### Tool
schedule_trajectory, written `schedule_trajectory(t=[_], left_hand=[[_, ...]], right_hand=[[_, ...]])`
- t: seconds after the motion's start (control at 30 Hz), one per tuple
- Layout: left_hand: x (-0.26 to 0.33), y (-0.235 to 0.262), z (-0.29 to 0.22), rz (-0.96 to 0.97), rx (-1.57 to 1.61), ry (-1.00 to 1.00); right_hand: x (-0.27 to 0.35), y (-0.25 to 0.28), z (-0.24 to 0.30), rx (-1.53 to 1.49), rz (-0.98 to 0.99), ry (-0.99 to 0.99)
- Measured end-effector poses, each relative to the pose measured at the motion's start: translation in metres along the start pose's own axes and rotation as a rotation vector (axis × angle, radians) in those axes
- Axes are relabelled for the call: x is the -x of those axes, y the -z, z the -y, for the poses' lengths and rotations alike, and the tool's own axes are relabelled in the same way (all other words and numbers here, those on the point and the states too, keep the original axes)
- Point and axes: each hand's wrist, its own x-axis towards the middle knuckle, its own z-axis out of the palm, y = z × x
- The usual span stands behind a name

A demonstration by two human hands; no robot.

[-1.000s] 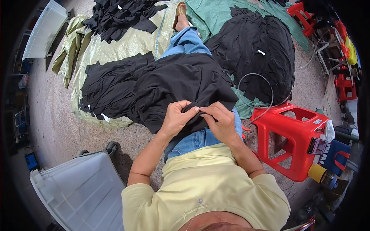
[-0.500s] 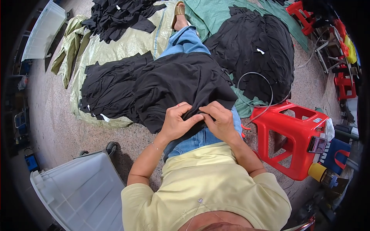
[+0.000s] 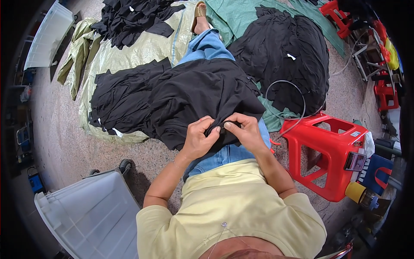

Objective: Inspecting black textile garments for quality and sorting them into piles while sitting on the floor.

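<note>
A black cloth garment (image 3: pixel 194 93) lies bunched over my lap and blue jeans. My left hand (image 3: pixel 199 137) is closed in a pinch on a fold at its near edge, thumb pointing up. Right beside it, my right hand (image 3: pixel 245 133) pinches the same edge between thumb and curled fingers. The two thumb tips are close together with a small gap of dark cloth between them. What lies under the fingertips is too small and dark to make out. To the left, touching the garment, spreads a pile of black clothes (image 3: pixel 123 95) with white tags.
A larger black clothes heap (image 3: pixel 284 52) rests on green sheeting (image 3: pixel 226 17) at the far right; another clothes pile (image 3: pixel 133 21) lies far left. A red stool (image 3: pixel 340 146) stands at my right, near a looped grey hose (image 3: pixel 303 101). A wheeled translucent bin (image 3: pixel 99 203) is at lower left.
My thumbs have shifted along the garment's edge: the left thumb now points more upward, and the right thumb has come back onto the fold. The garment and surroundings stay put.
</note>
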Motion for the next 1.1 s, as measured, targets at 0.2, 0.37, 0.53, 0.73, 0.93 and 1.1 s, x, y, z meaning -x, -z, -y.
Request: schedule_trajectory(t=[0.2, 0.37, 0.53, 0.73, 0.93, 1.1], left_hand=[[-0.002, 0.006, 0.005, 0.129, 0.035, -0.063], [-0.001, 0.008, 0.011, 0.175, -0.054, -0.16], [0.009, -0.005, 0.007, 0.107, 0.021, -0.01], [0.013, -0.011, 0.006, 0.026, 0.316, 0.27], [0.013, -0.005, 0.008, 0.064, 0.227, 0.257], [0.012, -0.019, 0.018, -0.119, 0.597, 0.504]], right_hand=[[-0.001, -0.002, -0.011, -0.113, 0.007, -0.127], [0.003, -0.008, -0.006, 0.196, -0.095, 0.105], [-0.002, -0.013, -0.006, 0.155, -0.094, 0.093], [-0.001, -0.011, -0.008, 0.145, -0.141, 0.037], [0.002, -0.015, -0.002, 0.201, -0.139, 0.074], [0.002, -0.012, -0.005, 0.181, -0.077, 0.011]])
